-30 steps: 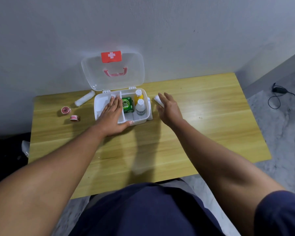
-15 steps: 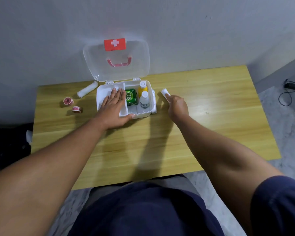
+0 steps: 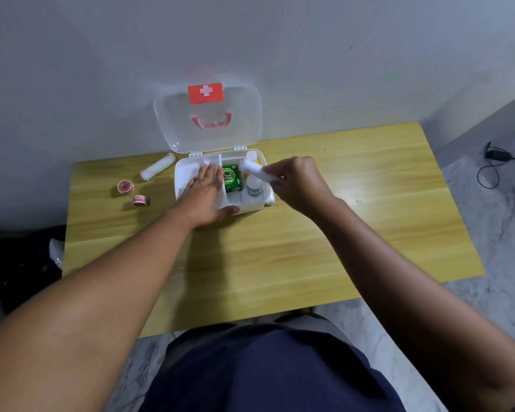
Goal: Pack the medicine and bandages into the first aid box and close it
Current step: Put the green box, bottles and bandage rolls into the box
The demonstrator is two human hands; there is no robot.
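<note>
The white first aid box [image 3: 181,176] stands open on the wooden table [image 3: 280,248], its clear lid [image 3: 173,120] with a red cross label upright against the wall. Inside are a green carton [image 3: 231,178], a clear bottle [image 3: 254,187] and a yellow bottle, mostly hidden. My left hand [image 3: 204,196] lies flat over the box's left compartment and front rim. My right hand [image 3: 298,182] grips a white bandage roll [image 3: 254,170] and holds it above the box's right side. Another white bandage roll [image 3: 157,167] and two pink tape rolls [image 3: 125,186] [image 3: 140,200] lie left of the box.
The table stands against a grey wall. A black cable and plug [image 3: 498,157] lie on the floor at the right. A dark object [image 3: 18,263] sits on the floor to the left of the table.
My right hand closed on the white bandage roll lying right of the box, lifted it and moved left over the box. My left hand stayed on the box.
</note>
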